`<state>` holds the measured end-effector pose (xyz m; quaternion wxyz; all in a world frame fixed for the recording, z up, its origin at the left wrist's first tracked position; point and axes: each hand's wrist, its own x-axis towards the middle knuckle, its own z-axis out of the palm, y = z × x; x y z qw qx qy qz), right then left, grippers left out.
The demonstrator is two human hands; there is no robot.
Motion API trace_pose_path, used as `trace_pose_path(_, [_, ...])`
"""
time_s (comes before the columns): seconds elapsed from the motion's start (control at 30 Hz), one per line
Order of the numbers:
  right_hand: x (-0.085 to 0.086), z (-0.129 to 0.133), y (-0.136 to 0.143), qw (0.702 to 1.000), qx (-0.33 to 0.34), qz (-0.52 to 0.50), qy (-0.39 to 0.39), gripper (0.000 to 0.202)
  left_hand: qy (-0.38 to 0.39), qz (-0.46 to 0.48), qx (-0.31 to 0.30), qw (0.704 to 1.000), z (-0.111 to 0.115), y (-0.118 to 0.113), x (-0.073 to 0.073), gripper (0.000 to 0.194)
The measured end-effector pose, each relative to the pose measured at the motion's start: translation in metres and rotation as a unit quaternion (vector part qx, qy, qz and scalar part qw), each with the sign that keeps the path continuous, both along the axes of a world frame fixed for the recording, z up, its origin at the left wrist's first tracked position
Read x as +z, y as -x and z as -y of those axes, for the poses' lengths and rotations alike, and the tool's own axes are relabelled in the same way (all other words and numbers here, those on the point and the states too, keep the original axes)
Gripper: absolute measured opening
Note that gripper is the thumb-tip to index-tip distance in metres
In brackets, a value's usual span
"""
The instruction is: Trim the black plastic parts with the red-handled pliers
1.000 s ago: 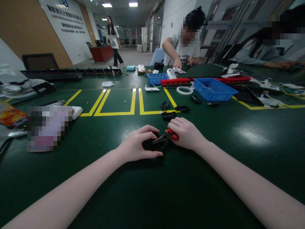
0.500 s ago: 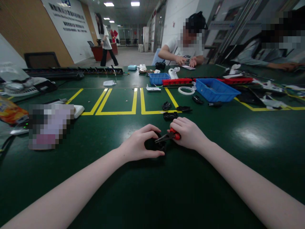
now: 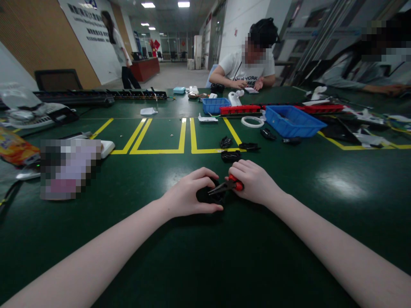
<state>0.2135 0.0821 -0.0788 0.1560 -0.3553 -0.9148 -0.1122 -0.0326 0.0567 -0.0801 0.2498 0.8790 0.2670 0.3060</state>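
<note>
My left hand [image 3: 189, 194] curves its fingers and thumb around a black part [image 3: 218, 197] low over the green table [image 3: 180, 261]. The part is dark and its shape is hard to make out. My right hand [image 3: 252, 182] is closed on the red handles of pliers [image 3: 226, 185]. The pliers' metal jaws point left, over the black part and between the fingers and thumb of my left hand. Just beyond my hands lie several black pieces, one of them [image 3: 230, 156] nearest my right hand.
Farther back are a blue bin [image 3: 293, 122], a smaller blue bin [image 3: 215, 105], a white tape ring [image 3: 252, 122] and a long red strip [image 3: 240, 110]. A blurred flat object [image 3: 70, 169] lies left. A person [image 3: 244, 66] sits opposite, another sits right, and one walks behind.
The person walking in the background has moved left. The view has shifted slightly. My hands, the pliers and the black part hold nearly the same pose.
</note>
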Motion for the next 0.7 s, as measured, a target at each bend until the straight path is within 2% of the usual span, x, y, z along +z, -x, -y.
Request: trace_pose_path(0.7, [0.0,-0.0027,-0.0047,1.0,-0.017,-0.004,0.016,0.007,0.0,0.013,0.007,1.0,-0.0004,0.0006,0.0,0.031])
